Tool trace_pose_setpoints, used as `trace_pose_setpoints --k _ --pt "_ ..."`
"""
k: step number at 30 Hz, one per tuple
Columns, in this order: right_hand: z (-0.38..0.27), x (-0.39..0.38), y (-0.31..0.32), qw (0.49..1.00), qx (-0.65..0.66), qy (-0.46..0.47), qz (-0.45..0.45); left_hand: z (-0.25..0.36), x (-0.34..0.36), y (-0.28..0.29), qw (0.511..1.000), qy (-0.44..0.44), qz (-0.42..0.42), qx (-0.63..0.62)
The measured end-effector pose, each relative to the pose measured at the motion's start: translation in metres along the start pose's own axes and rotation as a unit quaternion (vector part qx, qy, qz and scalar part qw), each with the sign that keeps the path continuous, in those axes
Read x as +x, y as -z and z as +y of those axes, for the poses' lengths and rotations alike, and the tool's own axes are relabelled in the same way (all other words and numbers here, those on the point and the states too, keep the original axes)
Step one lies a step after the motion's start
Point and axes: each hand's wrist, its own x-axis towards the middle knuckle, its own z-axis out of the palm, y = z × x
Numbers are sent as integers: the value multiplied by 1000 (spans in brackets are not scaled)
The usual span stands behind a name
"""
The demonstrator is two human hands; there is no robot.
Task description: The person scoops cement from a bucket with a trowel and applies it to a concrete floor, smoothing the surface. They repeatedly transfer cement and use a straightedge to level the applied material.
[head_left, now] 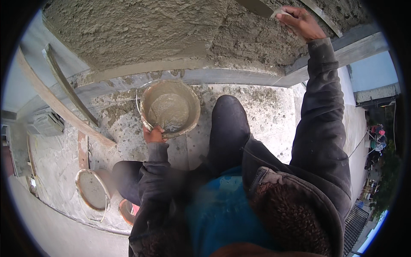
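Holding a bucket (170,109) of wet mortar by its near rim, left hand (153,135) closed in a tight grip. Gripping a trowel (257,7) with the right hand (300,21), fingers wrapped around the handle, blade lying on the rough wall (137,30) just left of that grip. Standing well below the left grip, near the floor edge, a second bucket (92,190).
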Motion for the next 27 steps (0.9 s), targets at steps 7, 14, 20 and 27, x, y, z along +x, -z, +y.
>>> trace_pose_setpoints --k 7,14,20,27 --pt "-51 -40 -42 982 -118 147 -13 1 2 2 993 -48 -26 -102" --pt "-71 -42 -308 966 -105 103 -214 -13 18 -11 990 -77 5 -115" --pt "-107 -37 -361 981 7 150 -124 3 15 24 986 2 134 -98" --pt "-34 -46 -400 981 156 92 -64 -4 63 99 959 -91 247 -108"
